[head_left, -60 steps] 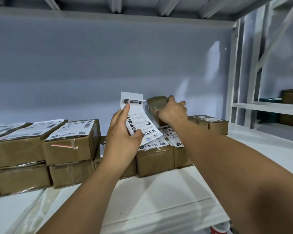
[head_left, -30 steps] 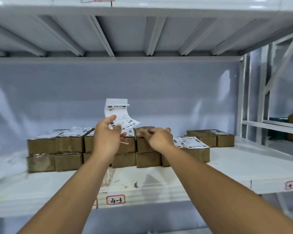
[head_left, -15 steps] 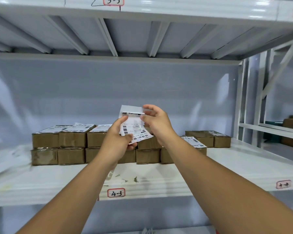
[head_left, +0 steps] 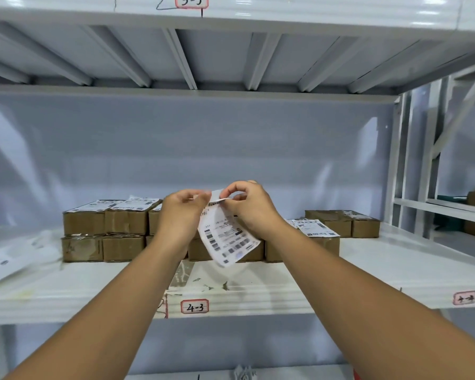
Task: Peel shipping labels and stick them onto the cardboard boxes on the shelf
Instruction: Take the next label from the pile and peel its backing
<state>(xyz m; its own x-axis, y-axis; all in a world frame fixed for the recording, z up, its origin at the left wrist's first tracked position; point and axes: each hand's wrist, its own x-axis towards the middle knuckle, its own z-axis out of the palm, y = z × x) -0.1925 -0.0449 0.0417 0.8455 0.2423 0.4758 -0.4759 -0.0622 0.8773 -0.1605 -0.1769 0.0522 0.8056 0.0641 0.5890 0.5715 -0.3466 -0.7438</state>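
A white shipping label [head_left: 226, 237] with barcodes hangs in front of the shelf, held at its top edge by both hands. My left hand [head_left: 180, 215] pinches the top left of it, and my right hand [head_left: 251, 207] pinches the top right corner with thumb and fingertips. Behind them, brown cardboard boxes [head_left: 104, 229] stand in two layers on the white shelf [head_left: 258, 294]. Several carry labels on top. A low box [head_left: 340, 222] at the right end shows a mostly bare brown top.
The shelf edge carries a tag reading 4-3 [head_left: 194, 306]; the shelf above is tagged 3-3 [head_left: 191, 1]. Loose white label sheets [head_left: 0, 263] lie at the shelf's left. Small paper scraps [head_left: 211, 286] lie near the front. A neighbouring rack [head_left: 455, 207] at right holds more boxes.
My right hand left the boxes and came up to the label's top corner. The label now hangs downward between both hands. The view pulled back from the shelf.
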